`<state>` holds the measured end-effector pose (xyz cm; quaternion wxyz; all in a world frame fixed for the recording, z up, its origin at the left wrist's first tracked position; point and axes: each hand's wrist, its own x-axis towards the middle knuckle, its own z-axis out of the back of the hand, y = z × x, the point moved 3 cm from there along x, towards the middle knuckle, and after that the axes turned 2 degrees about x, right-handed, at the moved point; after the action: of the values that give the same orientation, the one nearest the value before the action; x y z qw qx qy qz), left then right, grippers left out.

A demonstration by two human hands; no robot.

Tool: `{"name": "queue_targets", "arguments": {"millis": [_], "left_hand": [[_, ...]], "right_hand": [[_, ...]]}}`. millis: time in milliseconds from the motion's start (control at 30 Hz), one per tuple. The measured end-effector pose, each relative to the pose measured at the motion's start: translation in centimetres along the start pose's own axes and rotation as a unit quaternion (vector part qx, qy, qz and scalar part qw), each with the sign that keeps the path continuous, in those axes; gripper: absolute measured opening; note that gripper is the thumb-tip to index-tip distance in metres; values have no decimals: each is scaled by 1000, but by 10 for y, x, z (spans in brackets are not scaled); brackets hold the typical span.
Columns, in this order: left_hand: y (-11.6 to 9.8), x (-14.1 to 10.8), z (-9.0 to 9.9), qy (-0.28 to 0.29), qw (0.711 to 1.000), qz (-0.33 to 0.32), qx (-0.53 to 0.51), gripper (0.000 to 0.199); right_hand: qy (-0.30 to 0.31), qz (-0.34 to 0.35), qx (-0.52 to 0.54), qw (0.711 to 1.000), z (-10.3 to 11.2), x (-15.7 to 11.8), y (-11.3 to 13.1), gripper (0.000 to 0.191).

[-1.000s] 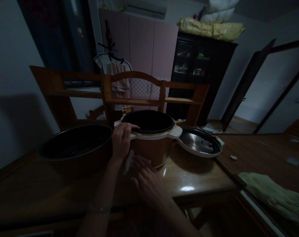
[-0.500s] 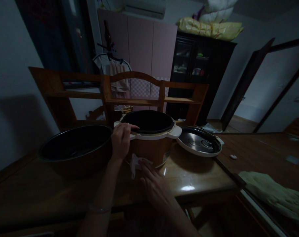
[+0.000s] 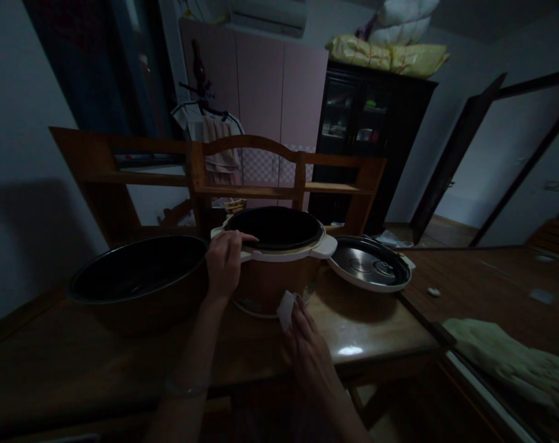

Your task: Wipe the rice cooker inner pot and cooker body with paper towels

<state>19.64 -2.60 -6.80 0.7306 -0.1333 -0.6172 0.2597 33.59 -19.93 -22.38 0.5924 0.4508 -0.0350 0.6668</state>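
A round cooker body [image 3: 265, 280] with a white rim and side handles stands on the wooden table, its dark inside facing up. My left hand [image 3: 225, 261] grips its rim at the left, the index finger stretched over the edge. Low at the cooker's front right, my right hand [image 3: 305, 344] holds a white cloth [image 3: 286, 311] against or very near the outer wall. A large dark pot [image 3: 138, 289] sits to the left of the cooker. On the right lies the round lid [image 3: 369, 264], its metal inner side up.
Behind the cooker rises a wooden shelf frame [image 3: 252, 192] along the table's [image 3: 353, 329] back edge. Pale green fabric [image 3: 505, 357] lies at the lower right. A small white object [image 3: 433, 292] is on the brown surface beyond the table.
My right hand has moved right along the cooker's lower front with the white cloth. My left hand keeps its place on the rim. The view has shifted slightly.
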Motion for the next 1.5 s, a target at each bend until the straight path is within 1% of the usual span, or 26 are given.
{"name": "queue_targets", "arguments": {"millis": [167, 300, 467, 667, 800, 900, 1100, 1200, 1300, 1500], "left_hand": [[0, 0, 1, 5, 1000, 4, 8, 50], [-2, 0, 1, 1, 1000, 0, 10, 51], [-1, 0, 0, -2, 1000, -1, 13, 50], [-1, 1, 1, 4, 1000, 3, 17, 50], [-1, 0, 1, 2, 1000, 2, 11, 50], [-1, 0, 1, 1, 1000, -2, 10, 50], [-2, 0, 0, -3, 1000, 0, 12, 51], [-3, 0, 0, -2, 1000, 1, 15, 51], [-2, 0, 1, 2, 1000, 0, 15, 50], [-2, 0, 1, 2, 1000, -3, 13, 51]], "right_hand": [[-11, -26, 15, 999, 7, -4, 2, 56], [-10, -63, 13, 998, 10, -8, -3, 51], [-26, -67, 7, 997, 13, -6, -8, 47], [-4, -91, 0, 996, 20, 2, -3, 51], [0, -71, -31, 997, 17, 6, -7, 52], [13, -54, -56, 997, 14, 8, -13, 57], [27, -50, -92, 994, 13, 18, -23, 63], [15, -45, -92, 995, 11, 24, -24, 69], [-15, -49, -79, 996, 7, 29, -24, 73], [-52, -115, -30, 992, 4, 42, -23, 81]]}}
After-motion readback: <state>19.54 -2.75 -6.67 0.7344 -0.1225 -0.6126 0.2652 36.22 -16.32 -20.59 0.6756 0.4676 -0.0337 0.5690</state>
